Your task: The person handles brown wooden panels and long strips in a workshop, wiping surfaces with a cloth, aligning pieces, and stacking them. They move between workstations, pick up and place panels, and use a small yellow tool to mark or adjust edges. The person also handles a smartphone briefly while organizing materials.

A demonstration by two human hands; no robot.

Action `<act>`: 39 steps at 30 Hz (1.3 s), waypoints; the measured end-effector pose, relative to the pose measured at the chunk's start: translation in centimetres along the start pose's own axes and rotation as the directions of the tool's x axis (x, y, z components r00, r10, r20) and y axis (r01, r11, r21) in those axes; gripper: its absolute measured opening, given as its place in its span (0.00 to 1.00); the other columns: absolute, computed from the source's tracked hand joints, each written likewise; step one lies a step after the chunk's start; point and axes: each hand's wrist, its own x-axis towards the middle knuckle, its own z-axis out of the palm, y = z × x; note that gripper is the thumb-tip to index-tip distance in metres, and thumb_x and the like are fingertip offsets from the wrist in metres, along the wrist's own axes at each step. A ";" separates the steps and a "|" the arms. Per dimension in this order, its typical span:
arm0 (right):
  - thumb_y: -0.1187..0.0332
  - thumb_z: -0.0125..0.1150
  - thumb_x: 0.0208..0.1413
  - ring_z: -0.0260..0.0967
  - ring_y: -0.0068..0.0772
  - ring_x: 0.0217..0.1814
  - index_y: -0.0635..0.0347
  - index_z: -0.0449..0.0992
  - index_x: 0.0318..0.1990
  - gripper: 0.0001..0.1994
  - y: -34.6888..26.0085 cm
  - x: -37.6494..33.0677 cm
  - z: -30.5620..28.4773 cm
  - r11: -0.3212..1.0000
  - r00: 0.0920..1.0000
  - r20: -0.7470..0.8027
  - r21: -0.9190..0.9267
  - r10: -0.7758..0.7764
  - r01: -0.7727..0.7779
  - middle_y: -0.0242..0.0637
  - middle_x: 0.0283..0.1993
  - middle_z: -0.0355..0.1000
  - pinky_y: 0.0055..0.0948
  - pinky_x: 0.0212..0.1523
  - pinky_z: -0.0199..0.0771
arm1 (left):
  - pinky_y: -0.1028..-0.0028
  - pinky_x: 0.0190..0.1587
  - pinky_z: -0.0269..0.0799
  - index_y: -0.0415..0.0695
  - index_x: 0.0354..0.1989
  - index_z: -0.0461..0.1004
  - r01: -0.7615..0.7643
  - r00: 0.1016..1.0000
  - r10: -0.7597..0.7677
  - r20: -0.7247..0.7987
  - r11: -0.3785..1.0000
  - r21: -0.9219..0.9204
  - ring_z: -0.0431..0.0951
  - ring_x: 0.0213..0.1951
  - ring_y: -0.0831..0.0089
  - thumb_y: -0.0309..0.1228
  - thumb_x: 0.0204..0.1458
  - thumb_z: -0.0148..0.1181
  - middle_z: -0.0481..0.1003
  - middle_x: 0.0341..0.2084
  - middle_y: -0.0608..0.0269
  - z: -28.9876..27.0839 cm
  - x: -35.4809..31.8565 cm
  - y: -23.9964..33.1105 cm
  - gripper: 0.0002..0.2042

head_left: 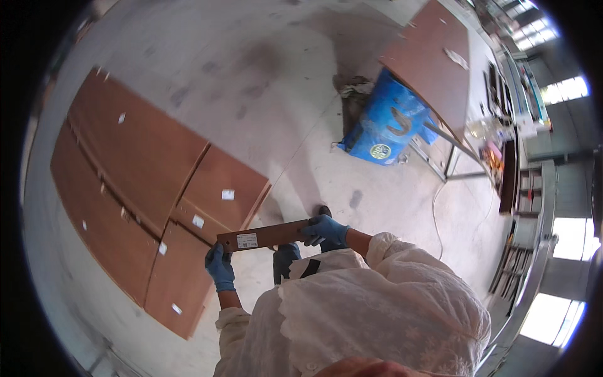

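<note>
A narrow brown board (271,235) with a white label near its left end is held up in front of me. My left hand (220,266), in a blue glove, grips its left end from below. Closed on the right end is my right hand (326,230), also in a blue glove. Just beyond and left of the board, stacks of larger brown panels (141,157) lie on the floor, several with small white labels. The nearest stack edge is close to my left hand.
On the right stands a metal-framed table (427,56) with a brown top. A blue bag (386,116) rests under its edge. A pale cable (434,217) runs over the floor (270,94). Shelving (527,195) lines the far right.
</note>
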 end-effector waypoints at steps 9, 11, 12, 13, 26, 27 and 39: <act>0.64 0.68 0.61 0.82 0.34 0.40 0.68 0.78 0.52 0.18 9.1 -9.9 -17.5 0.811 0.935 -0.280 0.480 -0.218 0.334 0.42 0.43 0.82 0.30 0.38 0.83 | 0.68 0.41 0.81 0.43 0.45 0.81 0.046 0.936 -0.106 0.336 0.982 0.182 0.83 0.38 0.66 0.29 0.54 0.70 0.83 0.40 0.57 27.1 -1.1 -8.2 0.11; 0.65 0.68 0.61 0.81 0.33 0.44 0.69 0.77 0.54 0.19 11.6 -12.7 -21.9 0.773 0.876 -0.424 0.467 -0.230 0.429 0.41 0.44 0.82 0.31 0.43 0.83 | 0.66 0.43 0.81 0.42 0.46 0.81 0.093 0.898 -0.199 0.393 0.958 0.273 0.83 0.39 0.64 0.31 0.55 0.69 0.82 0.42 0.56 33.3 -3.1 -11.9 0.12; 0.66 0.68 0.60 0.80 0.33 0.48 0.70 0.76 0.56 0.20 13.0 -14.6 -24.4 0.689 0.883 -0.390 0.565 -0.261 0.454 0.42 0.46 0.81 0.31 0.50 0.81 | 0.65 0.44 0.81 0.42 0.47 0.81 0.112 0.864 -0.243 0.442 0.947 0.300 0.83 0.40 0.63 0.31 0.56 0.68 0.82 0.42 0.56 36.3 -4.3 -13.9 0.12; 0.65 0.68 0.60 0.81 0.37 0.47 0.70 0.77 0.55 0.20 14.2 -16.0 -26.4 0.615 0.869 -0.438 0.626 -0.232 0.480 0.45 0.49 0.80 0.34 0.48 0.83 | 0.65 0.45 0.81 0.42 0.48 0.80 0.133 0.817 -0.282 0.504 0.941 0.312 0.84 0.40 0.63 0.31 0.56 0.68 0.82 0.43 0.56 38.9 -5.5 -15.7 0.13; 0.59 0.62 0.63 0.78 0.40 0.42 0.63 0.71 0.56 0.20 29.9 -24.4 -41.6 0.386 0.463 -0.885 0.409 -0.053 0.827 0.47 0.47 0.77 0.42 0.48 0.81 | 0.59 0.48 0.80 0.42 0.52 0.78 0.185 0.662 -0.654 0.366 0.616 0.766 0.84 0.47 0.55 0.35 0.59 0.62 0.81 0.48 0.52 52.3 -3.5 -23.6 0.15; 0.60 0.60 0.64 0.77 0.41 0.43 0.61 0.71 0.57 0.19 30.9 -24.7 -42.5 0.356 0.424 -0.905 0.384 -0.036 0.852 0.47 0.47 0.77 0.41 0.49 0.80 | 0.59 0.48 0.80 0.42 0.52 0.78 0.180 0.682 -0.658 0.319 0.573 0.799 0.84 0.46 0.55 0.35 0.59 0.62 0.81 0.48 0.52 53.2 -2.6 -24.1 0.15; 0.60 0.54 0.68 0.77 0.40 0.52 0.60 0.72 0.51 0.13 36.2 -31.9 -66.1 -0.093 -0.043 -0.995 -0.052 0.095 0.994 0.42 0.52 0.77 0.38 0.44 0.78 | 0.58 0.45 0.81 0.43 0.49 0.77 0.014 0.665 -0.683 0.302 0.416 0.909 0.85 0.41 0.56 0.33 0.58 0.63 0.82 0.43 0.53 69.1 -4.1 -31.9 0.13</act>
